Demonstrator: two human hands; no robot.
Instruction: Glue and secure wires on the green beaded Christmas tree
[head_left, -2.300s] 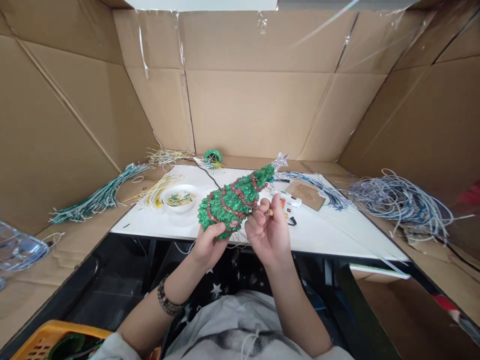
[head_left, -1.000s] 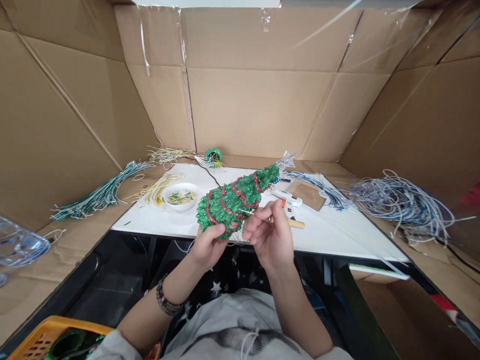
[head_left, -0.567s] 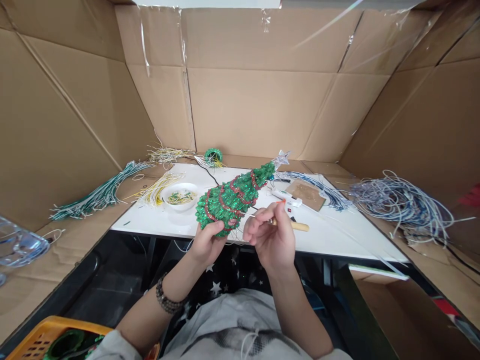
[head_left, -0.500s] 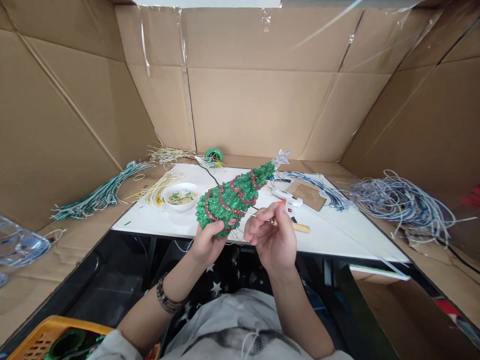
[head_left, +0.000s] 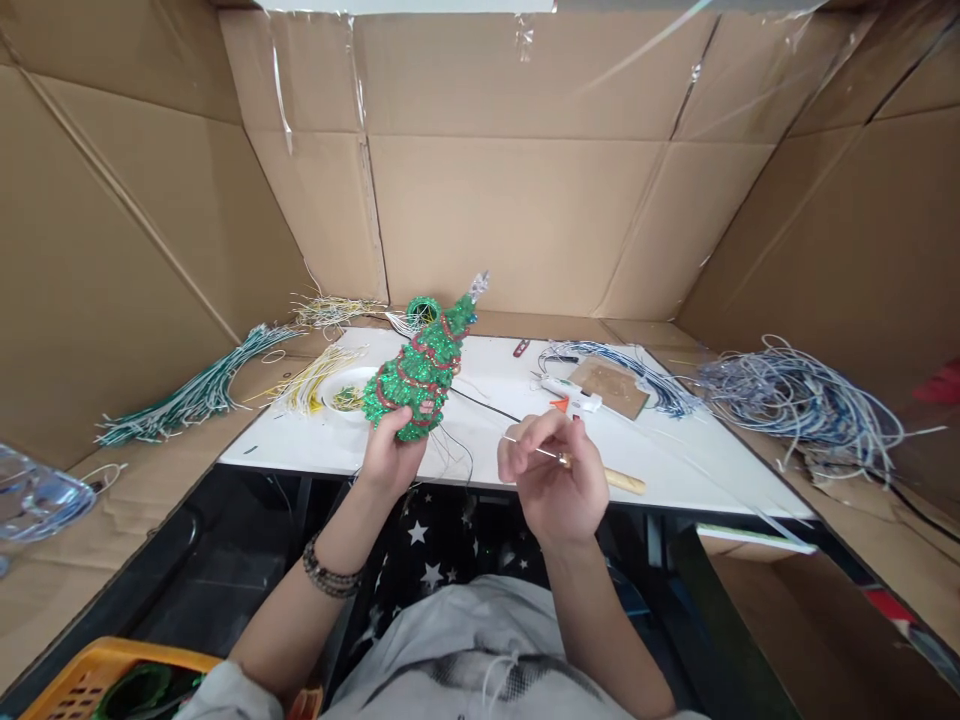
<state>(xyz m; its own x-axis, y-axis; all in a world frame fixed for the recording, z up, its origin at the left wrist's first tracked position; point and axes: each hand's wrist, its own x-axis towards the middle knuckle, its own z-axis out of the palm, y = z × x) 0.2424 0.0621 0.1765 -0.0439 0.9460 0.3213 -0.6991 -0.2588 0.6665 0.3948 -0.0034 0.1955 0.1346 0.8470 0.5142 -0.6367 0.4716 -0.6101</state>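
My left hand point(head_left: 391, 450) grips a small glittery green Christmas tree point(head_left: 420, 375) near its base. Red garland winds round the tree, and a clear star point(head_left: 478, 287) tops it. The tree leans to the right, with thin wires trailing from its underside. To the right of the tree and apart from it, my right hand point(head_left: 559, 480) is closed round an awl point(head_left: 624, 482) with a wooden handle. The awl's thin metal shaft points left, toward the tree. My palm and fingers hide part of the handle.
On the white table point(head_left: 480, 460) are a white bowl point(head_left: 330, 395) with small pieces, a glue gun point(head_left: 574, 395) and a brown board point(head_left: 611, 385). Wire bundles lie left and right, including a blue-white one point(head_left: 802, 400). An orange basket point(head_left: 150, 655) stands lower left; cardboard walls enclose the table.
My left hand has drawn the tree leftward and tipped it more upright, away from the awl. My right hand has shifted slightly right and down with the awl still in it.
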